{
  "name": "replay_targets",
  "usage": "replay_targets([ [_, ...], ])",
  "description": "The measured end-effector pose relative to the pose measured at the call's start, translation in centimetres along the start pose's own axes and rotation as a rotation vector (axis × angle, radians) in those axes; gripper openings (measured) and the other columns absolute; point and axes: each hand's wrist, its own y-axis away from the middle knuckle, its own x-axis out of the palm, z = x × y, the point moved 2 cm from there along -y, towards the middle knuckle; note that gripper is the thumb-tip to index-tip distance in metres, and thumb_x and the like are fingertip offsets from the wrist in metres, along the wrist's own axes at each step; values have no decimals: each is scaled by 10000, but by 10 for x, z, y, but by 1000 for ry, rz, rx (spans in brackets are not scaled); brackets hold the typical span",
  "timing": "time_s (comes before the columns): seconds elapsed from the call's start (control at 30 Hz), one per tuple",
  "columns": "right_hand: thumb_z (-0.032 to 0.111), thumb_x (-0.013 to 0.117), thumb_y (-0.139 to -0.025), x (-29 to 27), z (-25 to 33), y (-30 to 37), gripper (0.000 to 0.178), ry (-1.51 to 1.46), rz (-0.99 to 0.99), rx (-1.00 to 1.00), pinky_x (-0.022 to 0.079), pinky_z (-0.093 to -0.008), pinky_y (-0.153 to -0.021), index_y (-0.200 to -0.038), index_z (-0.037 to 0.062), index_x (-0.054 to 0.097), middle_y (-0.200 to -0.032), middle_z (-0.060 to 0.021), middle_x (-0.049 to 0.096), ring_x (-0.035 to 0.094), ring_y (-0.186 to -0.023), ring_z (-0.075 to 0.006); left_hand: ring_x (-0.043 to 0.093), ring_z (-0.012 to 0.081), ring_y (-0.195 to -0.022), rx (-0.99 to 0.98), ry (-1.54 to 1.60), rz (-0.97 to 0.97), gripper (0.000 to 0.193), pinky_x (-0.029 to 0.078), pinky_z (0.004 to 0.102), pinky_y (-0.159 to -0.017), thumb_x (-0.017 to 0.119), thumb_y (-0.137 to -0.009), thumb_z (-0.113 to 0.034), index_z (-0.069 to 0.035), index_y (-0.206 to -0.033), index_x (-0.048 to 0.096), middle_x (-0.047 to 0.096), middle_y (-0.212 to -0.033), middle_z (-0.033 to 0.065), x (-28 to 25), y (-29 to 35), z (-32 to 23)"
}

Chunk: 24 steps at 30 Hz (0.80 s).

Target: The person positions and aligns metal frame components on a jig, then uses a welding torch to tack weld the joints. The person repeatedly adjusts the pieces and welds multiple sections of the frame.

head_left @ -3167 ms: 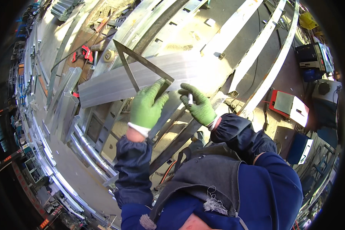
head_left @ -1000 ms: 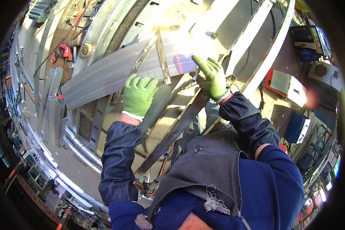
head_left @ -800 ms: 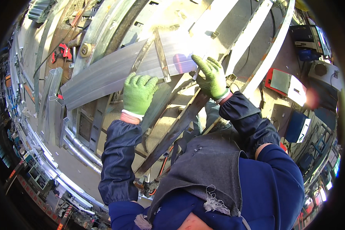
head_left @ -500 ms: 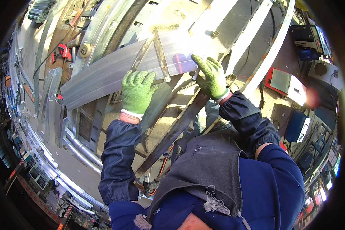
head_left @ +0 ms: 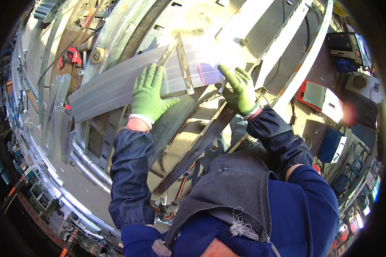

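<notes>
A long ribbed silver metal panel lies slantwise ahead of me, its right part washed out by glare. On it rests a triangular frame of flat metal bars. My left hand, in a green knit glove, lies over the panel's near edge. Its fingers are stretched out, with the thumb apart, and the fingertips are beside the frame's left bar. At the panel's right end, my gloved right hand has its fingers partly curled. A small pale piece shows beside its thumb side; what it is cannot be made out.
Dark steel beams cross below the panel. Long bright metal bars run off to the upper right. A red-and-white machine and a blue box stand at right. Red-and-black clamps lie at left near upright metal profiles.
My left hand has shifted slightly left and its fingers have straightened farther over the panel. The right hand has stayed at the panel's right end, with little change.
</notes>
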Motion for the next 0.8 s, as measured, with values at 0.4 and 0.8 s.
replay_targets([
  [0.4, 203, 845, -846, 3, -2, 6, 643, 76, -12, 25, 493, -508, -1118, -1445, 101, 636, -1330, -134, 730, 711, -1176, -334, 404, 376, -1531, 24, -151, 134, 1159, 303, 525, -1275, 949, -670, -534, 23, -1566, 470, 413, -1671, 206, -27, -23, -23],
  [0.8, 215, 898, -820, 0, 2, 16, 706, -97, -92, 251, 366, -548, -1216, -1426, 13, 597, -1265, -152, 760, 715, -1200, -342, 394, 343, -1551, 18, -69, 128, 1146, 307, 494, -1279, 960, -669, -491, 22, -1567, 468, 414, -1680, 186, -21, -21, -18],
])
